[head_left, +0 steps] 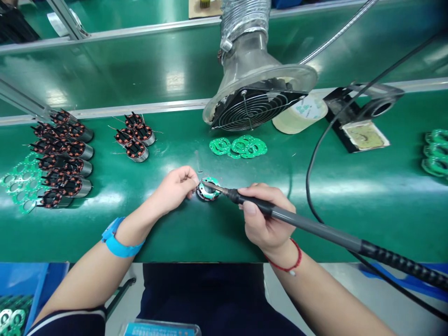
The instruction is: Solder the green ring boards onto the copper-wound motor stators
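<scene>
A small motor stator (208, 190) with a green ring board on top stands on the green mat (224, 224) in front of me. My right hand (264, 217) is wrapped round a grey soldering iron (280, 215), and its tip rests on the top of the stator. My left hand (176, 187) is closed in a pinch just left of the stator, and a thin solder wire (198, 163) rises from its fingertips. A blue band circles my left wrist, a red cord my right.
A fume extractor fan (254, 108) hangs behind the stator. Loose green ring boards (238, 146) lie before it. Wound stators sit in a row (65, 163) at left and a small group (136, 136). A tape roll (300, 113) and iron stand (367, 122) are right.
</scene>
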A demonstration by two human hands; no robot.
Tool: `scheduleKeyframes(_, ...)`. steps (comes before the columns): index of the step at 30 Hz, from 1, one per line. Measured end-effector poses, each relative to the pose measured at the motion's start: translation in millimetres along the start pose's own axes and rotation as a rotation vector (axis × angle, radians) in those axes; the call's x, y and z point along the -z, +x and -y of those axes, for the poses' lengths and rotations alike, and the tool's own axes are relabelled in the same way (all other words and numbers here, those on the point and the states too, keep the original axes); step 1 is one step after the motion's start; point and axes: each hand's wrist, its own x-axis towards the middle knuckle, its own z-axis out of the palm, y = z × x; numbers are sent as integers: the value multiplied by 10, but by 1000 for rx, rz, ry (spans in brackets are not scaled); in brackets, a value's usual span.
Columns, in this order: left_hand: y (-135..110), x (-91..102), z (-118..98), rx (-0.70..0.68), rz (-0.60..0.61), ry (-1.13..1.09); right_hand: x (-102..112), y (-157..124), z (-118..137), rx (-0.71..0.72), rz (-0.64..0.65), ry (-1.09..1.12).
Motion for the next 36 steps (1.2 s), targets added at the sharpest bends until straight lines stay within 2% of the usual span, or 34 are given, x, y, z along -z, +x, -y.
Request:
scheduleKeyframes(9,13,-9,-52,44,-16,18,8,-18,-8,56,-32,-68)
scheduleKeyframes(12,18,-14,-65,48,-19,25,-21,16,-13,-14,-51,-92)
scheduleKeyframes(14,25,-20,-66,47,-20,35,-54,49,-16,-112,10,-137)
scheduleKeyframes(18,36,-15,-27,41,-5,64,-131,76,-20,-267,258,-180)
scheduleKeyframes(20,16,2,8,-14,-13,114,-164,60,-21,-322,324,-167)
scheduleKeyframes(23,-55,22,59,-239,-71,310,-198,20,-31,-354,300,-164)
scheduleKeyframes(26,-126,-22,104,-449,18,550,-213,-12,-47,-318,261,-188)
scheduleKeyframes(28,-145,-91,140,-479,43,655,-214,-18,-48,-278,249,-237)
scheduleKeyframes(33,-122,-239,217,-493,-101,728,-204,15,3,-59,243,-503)
scheduleKeyframes(36,-106,-241,222,-515,-128,711,-196,33,36,79,250,-609)
